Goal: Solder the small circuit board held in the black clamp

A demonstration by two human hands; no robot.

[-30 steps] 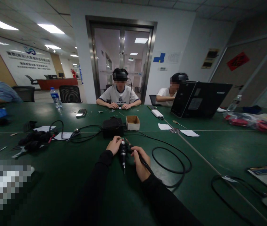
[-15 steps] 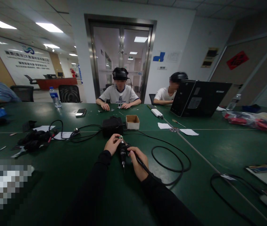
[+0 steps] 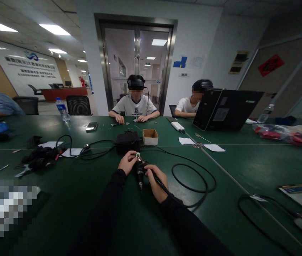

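My left hand pinches a small green-and-white piece, too small to name, at the far end of a black screwdriver-like tool. This tool lies between my hands with its thin metal tip pointing toward me. Close on its right side, my right hand is closed around a slim dark corded tool, mostly hidden by the fingers. Its front end reaches toward the small piece; whether they touch I cannot tell. The black cord runs back over the hand and under the right wrist.
Beyond my hands stand a black box and a small open carton. Looped cable lies to the right, a tangle of black gear to the left. Two co-workers sit opposite, one behind a large black case; another person's sleeve shows far left.
My hands and the tools stay nearly in place, the view shifting only slightly. The co-worker opposite has moved a hand a little.
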